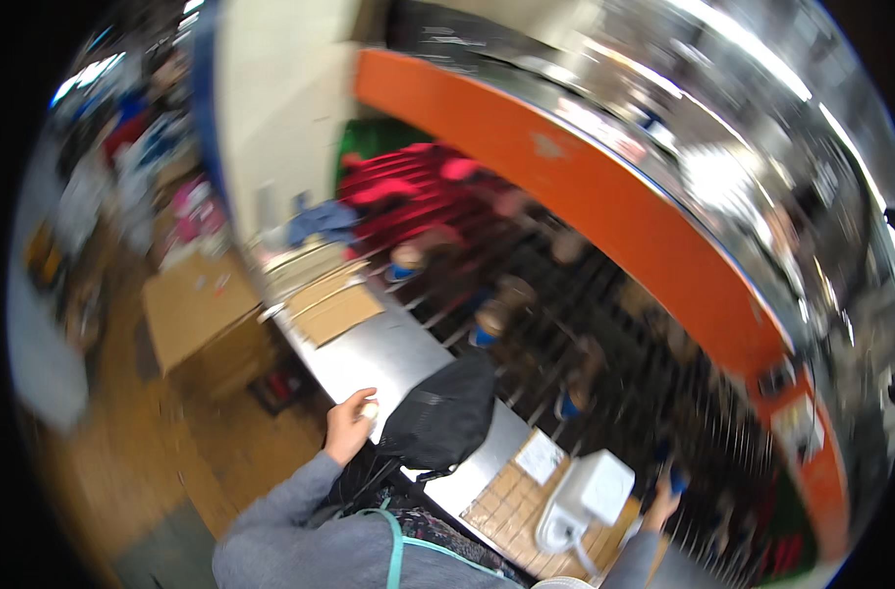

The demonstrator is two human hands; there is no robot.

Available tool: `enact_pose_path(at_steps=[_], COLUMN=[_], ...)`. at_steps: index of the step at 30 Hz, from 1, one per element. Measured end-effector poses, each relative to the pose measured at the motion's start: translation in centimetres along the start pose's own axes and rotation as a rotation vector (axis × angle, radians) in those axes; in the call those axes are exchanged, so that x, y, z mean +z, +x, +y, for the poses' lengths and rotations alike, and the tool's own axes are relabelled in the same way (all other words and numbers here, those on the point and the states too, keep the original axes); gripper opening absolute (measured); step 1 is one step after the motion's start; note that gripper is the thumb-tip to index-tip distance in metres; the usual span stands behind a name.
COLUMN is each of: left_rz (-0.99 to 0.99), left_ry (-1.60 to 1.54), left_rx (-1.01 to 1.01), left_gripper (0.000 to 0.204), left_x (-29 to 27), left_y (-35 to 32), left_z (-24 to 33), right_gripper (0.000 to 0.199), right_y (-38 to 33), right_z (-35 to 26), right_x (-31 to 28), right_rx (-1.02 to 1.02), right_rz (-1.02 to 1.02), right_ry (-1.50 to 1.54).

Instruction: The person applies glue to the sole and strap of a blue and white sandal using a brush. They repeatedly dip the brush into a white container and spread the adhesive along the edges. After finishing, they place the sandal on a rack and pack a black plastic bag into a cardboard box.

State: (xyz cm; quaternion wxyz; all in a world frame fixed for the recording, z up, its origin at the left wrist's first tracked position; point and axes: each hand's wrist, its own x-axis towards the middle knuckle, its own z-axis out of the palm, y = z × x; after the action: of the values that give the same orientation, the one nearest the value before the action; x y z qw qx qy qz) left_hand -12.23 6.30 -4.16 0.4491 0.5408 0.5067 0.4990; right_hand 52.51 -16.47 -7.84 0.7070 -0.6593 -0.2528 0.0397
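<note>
The head camera looks down, blurred by motion, on a long metal counter (388,358) that runs from the upper left toward the lower right, with a dark wire rack (585,373) behind it and a broad orange band (604,196) curving above.

The left hand (349,422) is raised just at the near edge of the counter, its fingers curled round a small pale object (371,410). The blur leaves it unclear what that object is; it may be a little cap or a wad of something light. The grip looks closed about it, with only the top of the object showing between thumb and forefinger. Just to the right of this hand a black bag (442,412) lies slumped on the counter, close to the hand but apparently not touching it.

The right hand (660,508) reaches out at the lower right, past a white boxy device (590,496) that sits on a tan gridded mat (511,510), toward a small blue thing (677,481) on the rack. Whether its fingers are closed on anything I cannot tell; the hand is small and smeared here.

Farther up the counter lie flat pieces of cardboard (334,304), and a larger cardboard box (197,309) stands on the wooden floor to the left. Several brown items with blue bases (487,324) sit among the rack wires. As for progress, the pale object is in hand and off the counter; nothing shows where it belongs.
</note>
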Motion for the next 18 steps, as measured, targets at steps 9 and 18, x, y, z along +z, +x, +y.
enact_pose_path(at_steps=[9, 18], left_rz=[0.085, 0.007], left_ry=[0.17, 0.307], left_rx=[0.184, 0.179], left_gripper=[0.026, 0.033], left_x=[1.4, 2.0], left_y=[-0.5, 0.0], left_z=[-0.1, -0.1], right_gripper=[0.067, 0.082], right_y=[1.9, -11.8], right_z=[5.8, -20.4], right_x=[-2.9, 0.9], right_rx=[0.141, -0.01], right_rz=[-0.035, -0.006], right_ry=[-0.551, -0.284])
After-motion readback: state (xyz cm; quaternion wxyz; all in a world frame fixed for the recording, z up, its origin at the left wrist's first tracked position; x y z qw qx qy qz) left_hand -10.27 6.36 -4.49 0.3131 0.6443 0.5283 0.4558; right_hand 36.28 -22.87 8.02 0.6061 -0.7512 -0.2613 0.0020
